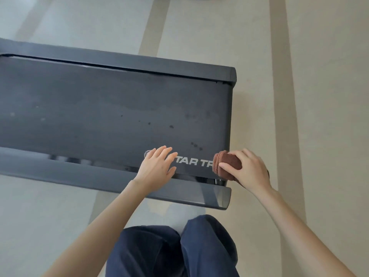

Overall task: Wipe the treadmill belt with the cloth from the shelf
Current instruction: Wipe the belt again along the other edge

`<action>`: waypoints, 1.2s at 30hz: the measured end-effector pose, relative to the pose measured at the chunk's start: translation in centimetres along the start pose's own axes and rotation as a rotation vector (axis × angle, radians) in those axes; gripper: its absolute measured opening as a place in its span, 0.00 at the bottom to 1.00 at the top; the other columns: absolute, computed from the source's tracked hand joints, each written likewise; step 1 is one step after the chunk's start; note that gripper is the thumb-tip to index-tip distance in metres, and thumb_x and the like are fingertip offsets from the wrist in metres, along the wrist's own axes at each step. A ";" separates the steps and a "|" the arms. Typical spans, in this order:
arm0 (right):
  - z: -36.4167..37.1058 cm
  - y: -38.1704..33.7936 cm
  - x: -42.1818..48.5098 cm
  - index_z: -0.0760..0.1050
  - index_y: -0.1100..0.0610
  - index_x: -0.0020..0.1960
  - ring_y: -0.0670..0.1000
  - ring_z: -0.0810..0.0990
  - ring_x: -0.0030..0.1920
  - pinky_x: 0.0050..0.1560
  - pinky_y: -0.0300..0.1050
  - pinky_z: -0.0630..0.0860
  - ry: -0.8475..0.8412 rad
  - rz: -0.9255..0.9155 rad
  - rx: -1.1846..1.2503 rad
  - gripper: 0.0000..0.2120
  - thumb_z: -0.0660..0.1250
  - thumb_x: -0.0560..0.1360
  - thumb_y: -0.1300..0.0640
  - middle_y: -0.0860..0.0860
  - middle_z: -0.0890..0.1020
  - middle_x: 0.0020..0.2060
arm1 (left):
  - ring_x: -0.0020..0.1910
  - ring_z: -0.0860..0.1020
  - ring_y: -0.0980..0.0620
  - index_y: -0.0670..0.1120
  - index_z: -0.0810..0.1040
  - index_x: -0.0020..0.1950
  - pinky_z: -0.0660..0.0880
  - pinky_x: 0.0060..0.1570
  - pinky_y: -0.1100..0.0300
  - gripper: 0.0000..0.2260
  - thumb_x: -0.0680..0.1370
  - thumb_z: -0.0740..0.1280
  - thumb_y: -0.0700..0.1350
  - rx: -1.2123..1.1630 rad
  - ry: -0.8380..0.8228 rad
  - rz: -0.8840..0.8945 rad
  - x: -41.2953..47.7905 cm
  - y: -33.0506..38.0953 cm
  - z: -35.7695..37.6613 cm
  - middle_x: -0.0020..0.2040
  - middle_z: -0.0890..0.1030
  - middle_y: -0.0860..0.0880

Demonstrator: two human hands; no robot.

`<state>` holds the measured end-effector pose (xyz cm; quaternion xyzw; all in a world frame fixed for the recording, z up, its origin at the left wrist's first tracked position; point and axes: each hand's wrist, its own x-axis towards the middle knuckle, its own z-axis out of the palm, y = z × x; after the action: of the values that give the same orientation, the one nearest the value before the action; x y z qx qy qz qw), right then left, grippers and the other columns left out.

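From the head camera, looking down, the dark grey, matte treadmill belt (99,108) runs from the left edge of the frame to right of centre, where it ends. A glossy dark side rail (79,172) runs along its lower edge and a second dark rail (119,58) along its upper edge. The belt surface shows small dark spots (171,126) toward its lower right and pale, dusty smudges on the left. White printed lettering (191,161) sits near the lower rail, partly covered at both ends.

The left hand (157,166) lies flat on the belt over the start of that lettering, with its fingers straight and slightly spread. The right hand (249,172) grips a folded reddish-brown cloth (227,162) at the belt's lower right corner, thumb across the top. Whether the cloth presses the belt cannot be told.

The pale beige floor (329,96) with darker tan stripes surrounds the machine. Knees in dark blue trousers (159,252) fill the bottom centre.
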<state>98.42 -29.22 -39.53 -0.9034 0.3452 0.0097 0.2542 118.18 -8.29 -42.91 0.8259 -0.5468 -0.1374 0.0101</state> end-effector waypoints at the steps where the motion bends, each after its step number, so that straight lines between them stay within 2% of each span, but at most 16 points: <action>1: 2.6 1.1 1.2 0.78 0.51 0.55 0.56 0.77 0.47 0.49 0.47 0.70 0.003 0.006 -0.001 0.20 0.69 0.70 0.38 0.50 0.78 0.46 | 0.59 0.77 0.41 0.42 0.80 0.59 0.73 0.57 0.43 0.20 0.70 0.75 0.47 -0.004 -0.025 -0.005 1.2 -0.9 2.8 0.59 0.80 0.42; 3: 7.8 3.0 3.5 0.77 0.51 0.57 0.55 0.76 0.49 0.49 0.45 0.68 0.004 0.010 -0.019 0.21 0.67 0.71 0.37 0.50 0.78 0.50 | 0.63 0.75 0.40 0.42 0.77 0.63 0.70 0.61 0.43 0.20 0.73 0.73 0.47 -0.027 -0.063 -0.027 3.7 -3.0 8.1 0.63 0.77 0.41; 5: 12.9 4.8 5.7 0.76 0.51 0.59 0.54 0.75 0.52 0.51 0.44 0.67 0.000 0.006 -0.047 0.22 0.66 0.72 0.37 0.50 0.77 0.52 | 0.70 0.68 0.42 0.43 0.72 0.69 0.63 0.67 0.45 0.21 0.78 0.66 0.49 -0.034 -0.060 -0.068 6.1 -4.9 12.5 0.70 0.71 0.43; 7: 17.4 6.2 7.6 0.76 0.51 0.58 0.54 0.75 0.53 0.53 0.47 0.70 0.043 -0.020 -0.057 0.23 0.66 0.72 0.37 0.50 0.77 0.52 | 0.72 0.64 0.44 0.44 0.68 0.72 0.59 0.70 0.46 0.22 0.80 0.62 0.51 0.004 -0.044 -0.045 8.1 -6.8 16.4 0.73 0.67 0.45; 10: 23.3 8.3 10.3 0.77 0.52 0.59 0.54 0.75 0.53 0.53 0.50 0.71 0.078 -0.060 -0.101 0.23 0.65 0.72 0.37 0.51 0.77 0.51 | 0.69 0.69 0.43 0.44 0.71 0.70 0.65 0.66 0.45 0.24 0.79 0.55 0.55 0.049 -0.015 0.037 10.6 -8.4 21.0 0.70 0.71 0.44; 12: 26.6 9.5 12.0 0.78 0.51 0.58 0.54 0.75 0.52 0.52 0.50 0.71 0.090 -0.075 -0.150 0.23 0.64 0.73 0.36 0.52 0.78 0.51 | 0.67 0.71 0.42 0.42 0.73 0.68 0.67 0.64 0.45 0.26 0.77 0.51 0.55 0.035 0.022 0.004 12.3 -9.3 23.6 0.67 0.74 0.43; 16: 31.1 11.0 13.1 0.81 0.52 0.49 0.54 0.78 0.43 0.42 0.48 0.74 0.326 -0.151 -0.294 0.20 0.65 0.70 0.37 0.52 0.80 0.43 | 0.71 0.66 0.44 0.43 0.71 0.71 0.62 0.70 0.47 0.24 0.78 0.53 0.53 -0.038 0.175 -0.030 13.9 -10.5 28.0 0.71 0.70 0.44; 18: 31.6 11.4 13.3 0.81 0.53 0.47 0.53 0.77 0.42 0.41 0.47 0.73 0.411 -0.199 -0.276 0.18 0.67 0.70 0.38 0.51 0.79 0.41 | 0.73 0.61 0.46 0.44 0.68 0.72 0.56 0.72 0.48 0.24 0.79 0.53 0.52 -0.090 0.232 -0.030 13.6 -10.5 29.3 0.73 0.66 0.46; 20: 31.3 11.5 14.0 0.81 0.53 0.46 0.53 0.77 0.41 0.40 0.47 0.72 0.418 -0.229 -0.273 0.18 0.66 0.70 0.39 0.51 0.79 0.40 | 0.74 0.60 0.47 0.45 0.67 0.73 0.53 0.73 0.49 0.23 0.79 0.54 0.51 -0.124 0.244 -0.040 13.7 -10.5 29.3 0.74 0.65 0.47; 26: 30.2 11.2 21.7 0.81 0.54 0.48 0.54 0.77 0.42 0.41 0.46 0.72 0.441 -0.304 -0.292 0.20 0.64 0.72 0.38 0.53 0.79 0.42 | 0.74 0.59 0.48 0.46 0.68 0.73 0.55 0.73 0.49 0.23 0.79 0.55 0.51 -0.114 0.241 -0.039 14.0 -10.8 29.1 0.74 0.65 0.48; 31: 28.4 10.1 31.1 0.80 0.53 0.49 0.56 0.77 0.43 0.42 0.48 0.71 0.462 -0.257 -0.315 0.20 0.64 0.72 0.38 0.54 0.78 0.42 | 0.75 0.59 0.49 0.46 0.67 0.73 0.55 0.72 0.49 0.24 0.78 0.55 0.51 -0.114 0.268 -0.033 14.2 -11.0 29.3 0.74 0.65 0.48; 36: 27.8 10.0 33.1 0.80 0.55 0.52 0.57 0.78 0.46 0.47 0.50 0.73 0.447 -0.240 -0.325 0.22 0.64 0.73 0.37 0.56 0.80 0.46 | 0.74 0.60 0.48 0.46 0.68 0.73 0.54 0.72 0.50 0.24 0.78 0.55 0.52 -0.096 0.264 -0.038 14.1 -10.8 29.3 0.74 0.65 0.48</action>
<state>121.68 -43.07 -74.68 -0.9462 0.2776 -0.1645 0.0232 126.09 -12.77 -75.95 0.8456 -0.5176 -0.0537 0.1189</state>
